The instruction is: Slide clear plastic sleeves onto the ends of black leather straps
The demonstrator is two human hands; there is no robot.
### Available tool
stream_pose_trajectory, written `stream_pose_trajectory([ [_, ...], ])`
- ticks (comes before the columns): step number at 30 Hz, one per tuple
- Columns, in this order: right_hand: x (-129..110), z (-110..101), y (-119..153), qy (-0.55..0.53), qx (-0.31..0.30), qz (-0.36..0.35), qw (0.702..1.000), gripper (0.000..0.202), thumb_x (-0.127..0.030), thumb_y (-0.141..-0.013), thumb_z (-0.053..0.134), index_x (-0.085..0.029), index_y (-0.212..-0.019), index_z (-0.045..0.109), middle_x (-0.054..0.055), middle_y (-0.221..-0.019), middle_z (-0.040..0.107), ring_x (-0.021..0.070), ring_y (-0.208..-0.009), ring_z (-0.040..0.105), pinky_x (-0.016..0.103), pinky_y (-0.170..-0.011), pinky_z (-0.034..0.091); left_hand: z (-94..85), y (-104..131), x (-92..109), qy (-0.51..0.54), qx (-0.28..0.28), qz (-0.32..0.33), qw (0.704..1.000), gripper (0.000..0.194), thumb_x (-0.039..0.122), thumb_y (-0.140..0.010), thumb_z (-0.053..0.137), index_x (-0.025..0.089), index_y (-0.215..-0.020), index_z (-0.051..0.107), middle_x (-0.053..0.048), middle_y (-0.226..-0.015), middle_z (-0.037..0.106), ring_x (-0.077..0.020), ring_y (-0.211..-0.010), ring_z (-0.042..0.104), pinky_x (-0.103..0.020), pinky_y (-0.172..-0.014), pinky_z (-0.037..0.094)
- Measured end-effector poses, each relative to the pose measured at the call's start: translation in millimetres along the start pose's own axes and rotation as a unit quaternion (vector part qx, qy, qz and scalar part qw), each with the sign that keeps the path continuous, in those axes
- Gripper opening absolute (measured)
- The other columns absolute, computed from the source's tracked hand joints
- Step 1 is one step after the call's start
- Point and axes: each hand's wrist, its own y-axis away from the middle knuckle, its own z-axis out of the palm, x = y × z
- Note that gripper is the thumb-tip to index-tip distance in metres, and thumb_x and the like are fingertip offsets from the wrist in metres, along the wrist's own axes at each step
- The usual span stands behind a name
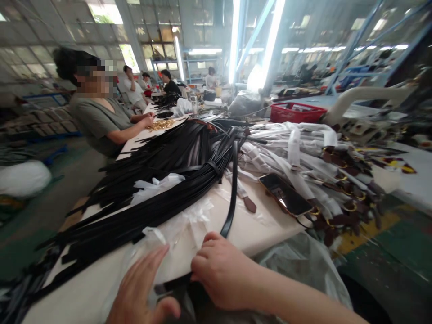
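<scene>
My right hand [226,272] is closed around a black strap [232,193] near the table's front edge. One part of the strap runs up from the fist toward the pile, and a short end sticks out to the left below it. My left hand [143,288] is open at the bottom, fingers spread and thumb apart, beside that short end. Behind the hands lies a bound bundle of long black straps [145,220] on the white table [266,216]. Crumpled clear plastic [189,220] lies between the bundle and my hands.
A phone [285,194] lies right of the strap, beside white-wrapped straps [286,148] with brown ends. Farther back are a red basket [297,112] and a sewing machine [367,101]. A person [101,108] works at the left table edge. A plastic bag [303,265] hangs at front right.
</scene>
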Motion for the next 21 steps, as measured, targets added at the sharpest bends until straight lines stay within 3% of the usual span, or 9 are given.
stream_pose_trajectory([
  [2, 1, -3, 2, -0.023, 0.007, 0.018, 1.000, 0.012, -0.023, -0.088, 0.052, -0.017, -0.077, 0.056, 0.002, -0.073, 0.066, 0.0156, -0.068, 0.058, 0.032, -0.081, 0.034, -7.5, -2, 0, -0.025, -0.040, -0.019, 0.999, 0.092, 0.078, -0.073, 0.052, 0.016, -0.140, 0.039, -0.019, -0.129, 0.062, -0.0342, -0.115, 0.062, -0.044, -0.092, 0.056],
  [4, 1, -4, 4, -0.046, 0.023, 0.029, 0.998, 0.014, -0.020, -0.088, 0.049, -0.017, -0.076, 0.054, 0.003, -0.072, 0.064, 0.0155, -0.067, 0.056, 0.032, -0.080, 0.034, -10.8, -2, 1, -0.026, -0.064, -0.019, 0.997, 0.087, 0.070, -0.075, 0.060, 0.015, -0.138, 0.038, -0.020, -0.131, 0.057, -0.0356, -0.120, 0.057, -0.048, -0.095, 0.054],
  [8, -3, -8, 7, -0.093, 0.051, 0.022, 0.994, 0.017, -0.019, -0.090, 0.044, -0.018, -0.074, 0.050, 0.003, -0.071, 0.061, 0.0158, -0.067, 0.053, 0.033, -0.079, 0.035, -5.4, -1, 14, -0.018, -0.050, -0.017, 0.998, 0.033, 0.041, -0.091, 0.053, 0.015, -0.112, 0.051, -0.017, -0.116, 0.058, -0.0330, -0.114, 0.054, -0.051, -0.093, 0.052],
  [10, -5, -14, 8, -0.112, 0.058, 0.015, 0.992, 0.016, -0.019, -0.090, 0.044, -0.019, -0.076, 0.050, 0.003, -0.071, 0.060, 0.0162, -0.067, 0.052, 0.033, -0.079, 0.035, -1.2, -6, 24, -0.022, -0.023, -0.018, 0.999, 0.009, 0.024, -0.094, 0.046, 0.017, -0.092, 0.052, -0.013, -0.097, 0.060, -0.0295, -0.100, 0.057, -0.048, -0.086, 0.053],
  [13, -9, -27, 9, -0.135, 0.071, 0.007, 0.988, 0.009, -0.017, -0.089, 0.043, -0.018, -0.088, 0.052, 0.003, -0.075, 0.061, 0.0174, -0.070, 0.053, 0.034, -0.080, 0.036, 0.2, -23, 38, -0.046, 0.025, -0.014, 0.999, 0.021, 0.012, -0.093, 0.046, 0.021, -0.074, 0.045, -0.005, -0.073, 0.053, -0.0232, -0.077, 0.054, -0.039, -0.071, 0.052],
  [17, -21, -39, 8, -0.151, 0.112, 0.009, 0.982, 0.018, -0.014, -0.088, 0.044, -0.019, -0.105, 0.050, 0.004, -0.085, 0.063, 0.0188, -0.075, 0.055, 0.035, -0.083, 0.037, -4.2, -49, 57, -0.075, 0.078, -0.026, 0.994, 0.025, 0.011, -0.093, 0.046, 0.021, -0.070, 0.046, -0.004, -0.071, 0.052, -0.0220, -0.074, 0.050, -0.035, -0.066, 0.047],
  [21, -34, -33, 4, -0.139, 0.152, 0.015, 0.979, 0.014, -0.013, -0.086, 0.042, -0.019, -0.097, 0.048, 0.004, -0.082, 0.063, 0.0193, -0.074, 0.055, 0.035, -0.082, 0.038, -3.5, -66, 70, -0.107, 0.090, -0.009, 0.990, 0.034, 0.011, -0.094, 0.038, 0.023, -0.063, 0.046, -0.002, -0.060, 0.050, -0.0205, -0.061, 0.049, -0.034, -0.059, 0.041],
])
